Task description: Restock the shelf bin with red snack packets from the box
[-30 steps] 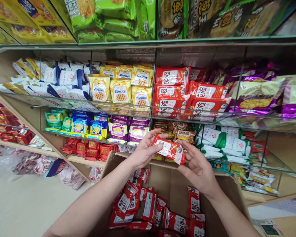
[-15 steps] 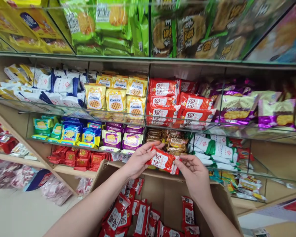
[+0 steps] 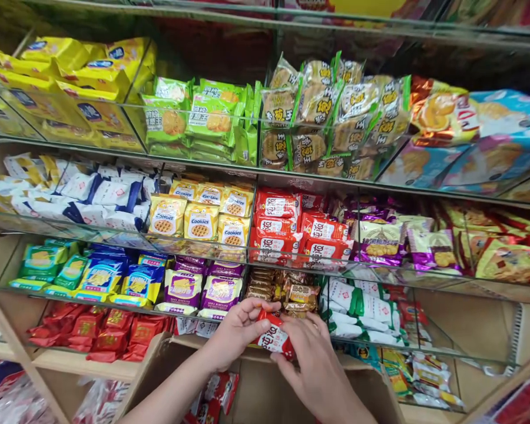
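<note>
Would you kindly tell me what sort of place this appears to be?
Probably a snack shop: glass-fronted shelves hold yellow Cookies packets and green biscuit packets grouped by kind, and a cardboard box with red packets inside sits in front.

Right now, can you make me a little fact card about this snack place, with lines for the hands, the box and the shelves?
Left hand: holding one end of a red packet
Right hand: closed about the packet's other end
Box: brown cardboard, below the hands, with more red packets inside
Matching stack: red packets on a shelf, between yellow Cookies packets and purple packets
Shelf above: yellow bags left of green packets
</note>
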`<state>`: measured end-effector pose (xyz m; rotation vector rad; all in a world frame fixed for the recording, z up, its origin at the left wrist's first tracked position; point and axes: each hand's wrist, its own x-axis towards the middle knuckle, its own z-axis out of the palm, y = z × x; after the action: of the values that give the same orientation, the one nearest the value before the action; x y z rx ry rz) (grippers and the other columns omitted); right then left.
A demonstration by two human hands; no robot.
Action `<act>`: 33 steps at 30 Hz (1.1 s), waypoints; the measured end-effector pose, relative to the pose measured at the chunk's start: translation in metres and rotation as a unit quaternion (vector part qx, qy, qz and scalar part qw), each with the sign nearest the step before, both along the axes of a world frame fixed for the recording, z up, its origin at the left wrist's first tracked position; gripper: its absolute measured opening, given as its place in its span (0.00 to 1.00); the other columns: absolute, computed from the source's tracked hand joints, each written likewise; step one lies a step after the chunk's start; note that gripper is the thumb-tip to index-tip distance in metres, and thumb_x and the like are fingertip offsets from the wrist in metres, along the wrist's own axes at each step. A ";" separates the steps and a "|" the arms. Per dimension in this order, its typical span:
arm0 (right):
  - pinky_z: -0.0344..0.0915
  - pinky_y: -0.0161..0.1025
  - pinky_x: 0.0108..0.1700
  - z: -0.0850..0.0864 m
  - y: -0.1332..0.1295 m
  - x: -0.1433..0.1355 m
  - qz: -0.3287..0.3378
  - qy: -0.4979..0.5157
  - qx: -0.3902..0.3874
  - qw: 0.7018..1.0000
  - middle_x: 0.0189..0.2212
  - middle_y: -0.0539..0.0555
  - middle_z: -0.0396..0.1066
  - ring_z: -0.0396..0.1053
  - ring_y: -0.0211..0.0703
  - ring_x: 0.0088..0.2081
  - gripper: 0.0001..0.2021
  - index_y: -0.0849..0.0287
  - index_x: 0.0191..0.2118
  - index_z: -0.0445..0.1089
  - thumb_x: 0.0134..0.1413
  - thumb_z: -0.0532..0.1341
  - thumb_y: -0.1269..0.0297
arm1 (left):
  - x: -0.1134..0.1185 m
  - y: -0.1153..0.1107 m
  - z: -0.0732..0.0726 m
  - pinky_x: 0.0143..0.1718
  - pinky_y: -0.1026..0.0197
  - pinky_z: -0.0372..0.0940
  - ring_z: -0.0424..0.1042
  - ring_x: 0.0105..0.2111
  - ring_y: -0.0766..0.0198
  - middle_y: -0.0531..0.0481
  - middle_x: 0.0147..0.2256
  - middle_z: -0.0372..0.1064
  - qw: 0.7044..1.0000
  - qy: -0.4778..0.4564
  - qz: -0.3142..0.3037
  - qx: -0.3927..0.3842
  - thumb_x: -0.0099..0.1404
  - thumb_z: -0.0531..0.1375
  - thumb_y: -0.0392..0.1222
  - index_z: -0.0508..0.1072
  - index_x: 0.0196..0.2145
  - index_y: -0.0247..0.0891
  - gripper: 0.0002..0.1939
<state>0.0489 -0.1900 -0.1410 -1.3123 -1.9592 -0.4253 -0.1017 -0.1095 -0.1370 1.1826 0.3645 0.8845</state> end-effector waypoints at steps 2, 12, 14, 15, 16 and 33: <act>0.61 0.50 0.44 0.010 -0.001 -0.001 0.004 -0.037 0.021 0.999 0.37 0.56 0.70 0.67 0.47 0.37 0.14 0.59 0.43 0.62 0.48 0.57 0.73 | -0.001 0.000 0.000 0.44 0.62 0.62 0.71 0.41 0.64 0.46 0.44 0.72 1.000 -0.016 0.003 -0.013 0.55 0.64 0.38 0.70 0.40 0.39 0.14; 0.52 0.48 0.39 0.157 0.011 0.061 -0.315 -0.222 0.169 0.907 0.34 0.63 0.69 0.61 0.58 0.42 0.16 0.66 0.46 0.63 0.54 0.54 0.61 | 0.001 0.000 0.000 0.32 0.63 0.64 0.73 0.29 0.64 0.47 0.32 0.74 0.999 0.041 0.013 -0.012 0.55 0.63 0.46 0.68 0.36 0.35 0.14; 0.51 0.47 0.37 0.179 0.037 0.063 -0.340 -0.281 0.124 0.889 0.32 0.64 0.69 0.61 0.58 0.39 0.12 0.67 0.41 0.64 0.56 0.51 0.65 | 0.001 -0.001 -0.001 0.33 0.62 0.64 0.73 0.29 0.64 0.46 0.32 0.74 0.998 0.056 0.012 0.010 0.54 0.64 0.46 0.68 0.36 0.35 0.15; 0.51 0.47 0.37 0.186 0.050 0.062 -0.341 -0.308 0.101 0.883 0.31 0.64 0.69 0.61 0.57 0.38 0.11 0.67 0.39 0.65 0.56 0.49 0.68 | 0.000 -0.002 -0.002 0.33 0.61 0.64 0.73 0.29 0.64 0.47 0.31 0.74 0.998 0.059 0.012 0.014 0.54 0.64 0.46 0.69 0.35 0.35 0.15; 0.50 0.47 0.37 0.191 0.063 0.060 -0.339 -0.329 0.079 0.878 0.31 0.64 0.69 0.62 0.56 0.37 0.11 0.68 0.38 0.65 0.56 0.47 0.71 | 0.000 -0.002 -0.003 0.33 0.61 0.64 0.73 0.29 0.64 0.47 0.31 0.74 0.998 0.059 0.014 0.016 0.54 0.64 0.46 0.69 0.35 0.35 0.14; 0.63 0.40 0.41 0.211 0.163 0.080 -0.283 -0.148 -0.112 0.941 0.43 0.64 0.70 0.69 0.49 0.42 0.16 0.64 0.48 0.65 0.52 0.54 0.70 | 0.001 -0.009 -0.006 0.36 0.62 0.63 0.71 0.29 0.66 0.50 0.28 0.72 0.996 0.086 0.010 0.030 0.49 0.66 0.47 0.69 0.30 0.35 0.15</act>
<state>0.1285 -0.0274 0.0705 -2.0723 -1.8779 -0.7239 -0.1008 -0.1188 -0.1429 1.3172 0.4925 0.8186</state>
